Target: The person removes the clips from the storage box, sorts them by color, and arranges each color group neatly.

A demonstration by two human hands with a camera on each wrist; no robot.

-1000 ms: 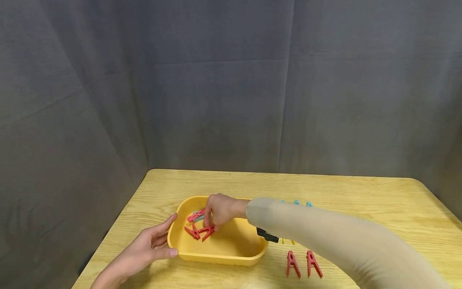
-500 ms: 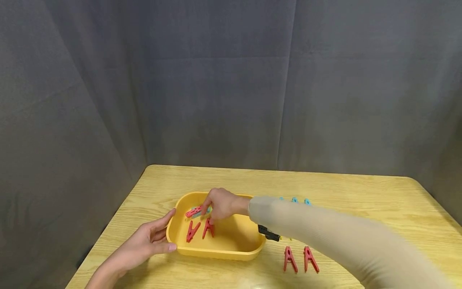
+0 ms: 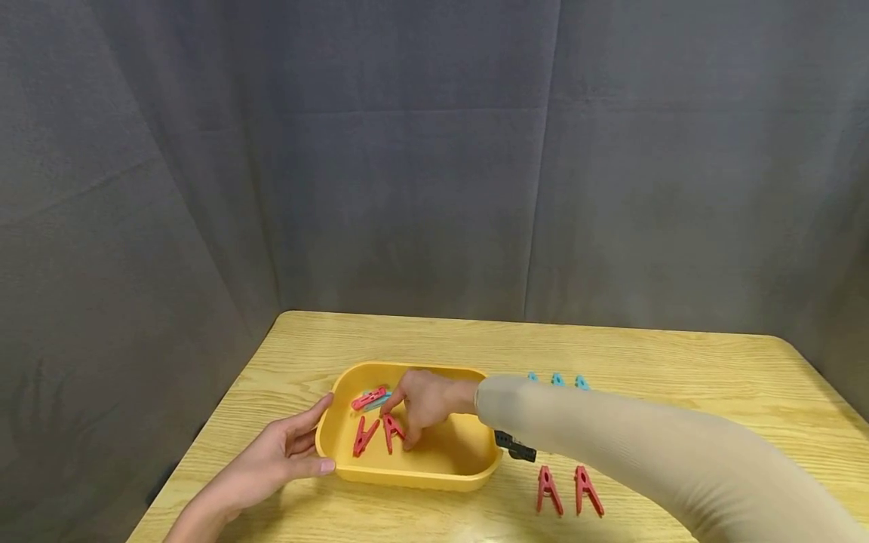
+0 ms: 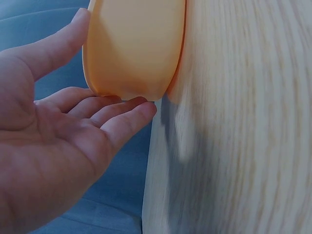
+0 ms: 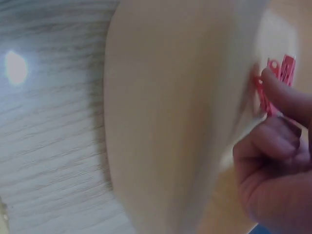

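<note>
Inside the yellow tub point(image 3: 468, 452), the right hand point(image 3: 424, 403) has its grip curled down over a red clothespin point(image 3: 392, 433), fingertips touching it; whether it is truly pinched I cannot tell. A second red clothespin point(image 3: 363, 436) lies just beside it on the tub floor, and a third red one point(image 3: 369, 398) rests on a blue clothespin point(image 3: 380, 400) near the far wall. The left hand point(image 3: 285, 456) lies relaxed with its grip open, thumb and fingers against the tub's left end. The tub sits on the wooden desk point(image 3: 645, 362). To its right, two red clothespins point(image 3: 569, 490) lie side by side, and three blue ones point(image 3: 558, 379) show behind the beige sleeve point(image 3: 611, 445)
</note>
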